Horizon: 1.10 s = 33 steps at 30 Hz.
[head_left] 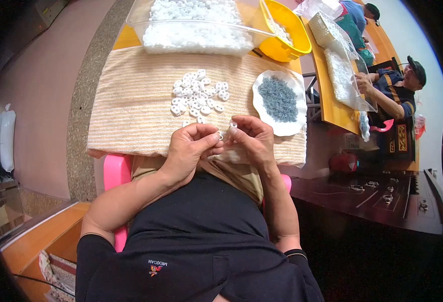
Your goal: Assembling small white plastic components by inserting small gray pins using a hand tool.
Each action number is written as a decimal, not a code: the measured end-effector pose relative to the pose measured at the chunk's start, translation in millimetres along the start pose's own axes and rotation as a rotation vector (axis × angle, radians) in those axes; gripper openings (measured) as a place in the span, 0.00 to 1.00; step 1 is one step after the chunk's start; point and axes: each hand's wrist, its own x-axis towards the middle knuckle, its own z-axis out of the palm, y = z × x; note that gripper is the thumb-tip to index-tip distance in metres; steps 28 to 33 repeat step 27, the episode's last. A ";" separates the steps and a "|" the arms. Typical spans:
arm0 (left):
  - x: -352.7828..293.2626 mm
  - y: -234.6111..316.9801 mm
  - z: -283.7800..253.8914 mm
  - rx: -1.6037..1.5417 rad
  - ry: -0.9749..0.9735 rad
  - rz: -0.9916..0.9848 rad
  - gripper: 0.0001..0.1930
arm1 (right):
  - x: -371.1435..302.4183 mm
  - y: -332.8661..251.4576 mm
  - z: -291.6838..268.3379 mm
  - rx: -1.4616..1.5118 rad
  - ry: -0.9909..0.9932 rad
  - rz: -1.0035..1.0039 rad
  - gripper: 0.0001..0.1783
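My right hand (255,140) pinches a small white plastic piece (233,125) between thumb and forefinger. Close beside it, my left hand (188,148) is closed in a pinch, with a tiny pale ring-like part (221,136) at its fingertips. Both hands are above the near edge of a striped towel (125,100). Just beyond them lies a loose pile of white oval pieces with holes (196,93). To the right of the pile, a white wavy-rimmed plate (283,132) holds many small grey-blue parts (278,100).
A clear bin (201,48) full of white pieces stands at the back, beside a yellow basin (302,48). On the right, a person (390,93) works at another table (332,103) with a clear tray. A pink chair (116,171) is under me.
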 end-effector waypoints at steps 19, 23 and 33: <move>0.7 -1.0 -2.4 0.013 0.009 -0.012 0.07 | -0.2 -3.2 4.7 -0.022 0.032 -0.019 0.11; 0.2 0.1 -1.6 0.009 0.009 -0.016 0.07 | -0.7 -5.2 6.9 0.014 0.046 -0.051 0.12; 0.0 0.1 -1.8 0.027 0.004 -0.013 0.07 | -1.2 -2.1 1.7 0.011 -0.015 -0.025 0.18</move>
